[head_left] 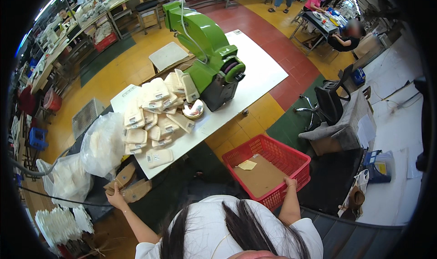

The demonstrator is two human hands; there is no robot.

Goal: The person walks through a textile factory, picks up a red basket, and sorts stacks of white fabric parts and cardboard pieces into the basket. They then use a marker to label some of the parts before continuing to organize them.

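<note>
We see our right hand point(289, 183) closed over the near rim of the red plastic basket point(298, 160), fingers curled on the edge. The basket sits on the floor to our right; a brown cardboard sheet point(261, 176) lines its bottom, and one pale cream piece point(247, 165) lies on that sheet near the far corner.

Our left hand point(114, 194) reaches out to the left and grips a flat piece of brown cardboard point(129, 185) at the near corner of the table point(255, 77); the fingers are closed on its edge. Just beyond it lie clear plastic bags point(104, 143) holding pale material, and white stacked pieces point(57, 222) stand lower left.

On the table, a heap of cream insole-shaped pieces point(154, 118) spreads across the near half, each bearing a small label. One piece point(159, 158) lies apart, nearest the table edge. Behind the heap stands a green machine point(205, 54) with a dark housing. Farther off, other people sit at a work table point(318, 20).
</note>
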